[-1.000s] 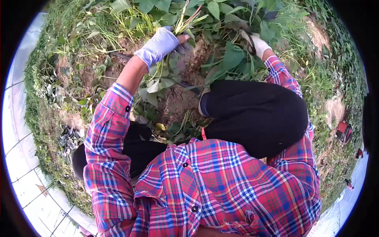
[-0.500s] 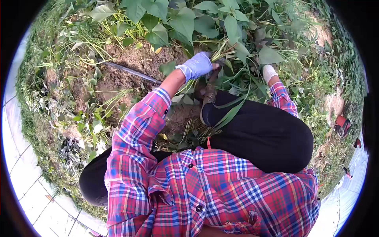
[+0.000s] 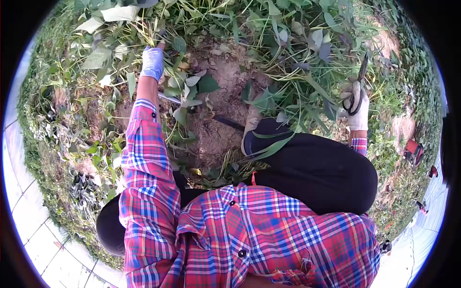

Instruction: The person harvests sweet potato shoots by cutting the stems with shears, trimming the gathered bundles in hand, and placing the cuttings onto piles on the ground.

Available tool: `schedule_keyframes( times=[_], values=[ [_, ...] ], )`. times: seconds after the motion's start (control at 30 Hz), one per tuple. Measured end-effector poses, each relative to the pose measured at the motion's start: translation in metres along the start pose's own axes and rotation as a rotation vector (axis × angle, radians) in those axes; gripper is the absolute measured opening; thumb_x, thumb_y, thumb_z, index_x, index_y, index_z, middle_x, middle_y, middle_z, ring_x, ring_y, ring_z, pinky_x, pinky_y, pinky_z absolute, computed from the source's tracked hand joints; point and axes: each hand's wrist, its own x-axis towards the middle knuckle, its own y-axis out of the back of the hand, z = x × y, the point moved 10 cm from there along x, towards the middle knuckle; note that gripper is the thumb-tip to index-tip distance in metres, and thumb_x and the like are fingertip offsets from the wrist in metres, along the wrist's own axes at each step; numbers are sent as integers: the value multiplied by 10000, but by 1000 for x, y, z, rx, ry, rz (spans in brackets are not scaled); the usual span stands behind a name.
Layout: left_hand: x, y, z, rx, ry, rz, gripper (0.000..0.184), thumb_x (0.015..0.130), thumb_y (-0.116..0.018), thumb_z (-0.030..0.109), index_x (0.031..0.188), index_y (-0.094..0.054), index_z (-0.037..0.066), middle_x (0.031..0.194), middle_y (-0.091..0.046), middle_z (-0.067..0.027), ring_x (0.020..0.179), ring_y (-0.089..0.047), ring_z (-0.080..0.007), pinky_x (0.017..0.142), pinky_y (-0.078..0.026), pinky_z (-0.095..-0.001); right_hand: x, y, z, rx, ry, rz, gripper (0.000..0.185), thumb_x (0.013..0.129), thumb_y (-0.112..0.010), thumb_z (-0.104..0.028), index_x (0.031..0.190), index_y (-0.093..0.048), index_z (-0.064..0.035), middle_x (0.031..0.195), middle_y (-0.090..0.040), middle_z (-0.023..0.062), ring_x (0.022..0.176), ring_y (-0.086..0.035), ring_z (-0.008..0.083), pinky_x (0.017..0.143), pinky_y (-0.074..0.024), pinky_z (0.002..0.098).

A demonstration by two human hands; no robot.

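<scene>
Low greenery [image 3: 53,158] surrounds bare soil [image 3: 223,72]; at its left, the left hand [image 3: 152,61] meets leafy stems [image 3: 149,36] (how closed, one cannot tell), while the right hand [image 3: 356,103] curls around forward-pointing scissors [image 3: 362,73].

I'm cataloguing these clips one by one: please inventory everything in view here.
leafy vines: many, green, all around
bare soil: patches, brown, mostly centre
pipe: two stretches, grey and black, centre
scissors: one, dark, upper right
small objects: several, red and dark, far right
sheeting: two areas, white, both edges
shirt: one, red plaid, bottom
trousers: one pair, black, lower centre
left hand: one, lavender-gloved, upper left
right hand: one, white-gloved, on the scissors
</scene>
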Motion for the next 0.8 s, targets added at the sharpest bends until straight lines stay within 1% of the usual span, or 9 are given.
schedule_keyframes(
  times=[0.1,0.17,0.3,0.33,0.37,0.5,0.57,0.7,0.8],
  values=[
    [-32,10,-3,-3,120,30,436,820,-654,315,1077,-557,-25,934,-625,-107,778,-532,-200,729,-430,-325,-20,-12,-97,-92,328,-132,362,915,-545,-171,1230,-492,-2,855,-625,71,596,-550,47,496,-406,150],
    [-43,16,-1,179,150,121,437,817,-662,338,1055,-570,-16,910,-626,-103,747,-526,-194,709,-432,-324,-36,-61,-138,-86,374,-350,382,888,-582,-162,1231,-499,-17,862,-625,59,611,-561,53,538,-439,159],
    [-52,-2,-10,29,8,184,410,856,-597,378,963,-623,-16,793,-660,-91,655,-575,-193,637,-446,-333,-45,-187,-98,-576,158,-807,430,808,-667,-163,1183,-529,-4,803,-620,13,593,-519,36,520,-436,194],
    [-52,-14,-21,82,152,60,361,883,-573,321,1070,-586,12,871,-645,-99,650,-591,-179,589,-463,-315,-48,-212,-80,-688,112,-872,393,809,-670,-204,1130,-561,-6,749,-616,41,559,-504,60,516,-438,224],
    [-57,-26,-32,134,298,-64,346,910,-549,263,1176,-548,41,949,-629,-106,645,-607,-166,540,-479,-298,-31,-233,-49,-813,394,-934,395,807,-666,-292,1055,-590,6,729,-614,87,530,-541,115,529,-459,267],
    [-118,-59,13,-363,295,-118,310,943,-480,270,1133,-544,34,930,-635,-146,658,-662,-272,481,-509,-325,13,-217,42,-1078,-64,-850,434,799,-648,-380,922,-601,34,682,-617,110,500,-594,203,542,-475,302],
    [-122,-56,7,-502,236,-33,331,944,-469,267,1002,-561,-46,858,-639,-110,628,-664,-225,450,-486,-266,22,-198,64,-1039,-224,-879,380,822,-626,-383,881,-615,-8,576,-592,69,436,-564,160,429,-431,265],
    [-137,-55,-37,-530,354,106,309,968,-409,253,956,-575,-8,878,-645,-109,659,-659,-193,468,-459,-270,13,-194,71,-941,-379,-871,417,837,-604,-433,908,-598,-22,598,-591,55,401,-542,125,346,-380,224],
    [-150,-124,-51,-509,446,-219,271,969,-410,233,1003,-591,34,855,-647,-72,638,-638,-161,482,-398,-237,11,-199,75,-825,-445,-921,473,832,-586,-484,865,-603,-12,612,-602,70,417,-532,107,356,-371,215]
  ],
)
